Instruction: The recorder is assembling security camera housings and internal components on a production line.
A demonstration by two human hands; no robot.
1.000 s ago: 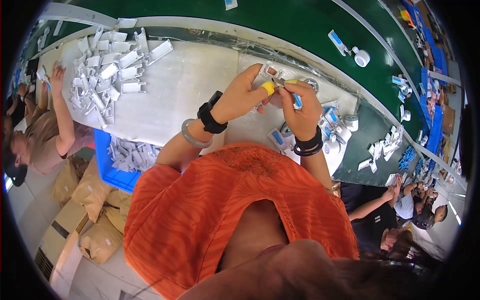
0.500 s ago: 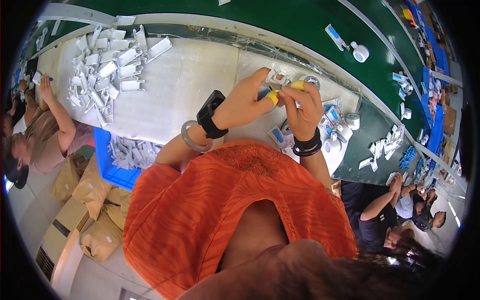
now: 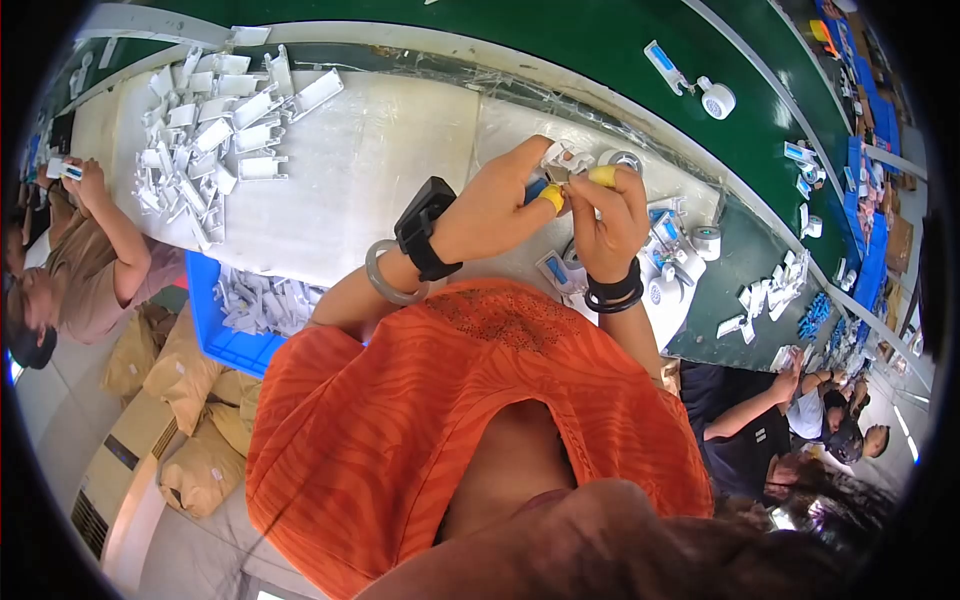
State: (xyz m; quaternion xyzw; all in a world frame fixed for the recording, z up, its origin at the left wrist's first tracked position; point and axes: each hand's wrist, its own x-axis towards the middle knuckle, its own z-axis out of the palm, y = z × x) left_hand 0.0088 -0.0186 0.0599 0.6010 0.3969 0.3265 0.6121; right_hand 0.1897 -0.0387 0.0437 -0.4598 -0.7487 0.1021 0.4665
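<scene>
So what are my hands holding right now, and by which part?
Your left hand holds a white plastic part by its left side. What the right fingertips pinch there, if anything, is too small to tell.

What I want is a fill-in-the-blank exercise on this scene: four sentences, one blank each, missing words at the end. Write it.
1. The finger wraps on the left hand and the right hand are coloured ____.
2. The loose pile of white parts on the worktable lies to the ____ of both hands.
3. The tub that holds more white pieces is coloured ____.
4. The top worn by the person is coloured ____.

Missing words: yellow; left; blue; orange.
</scene>
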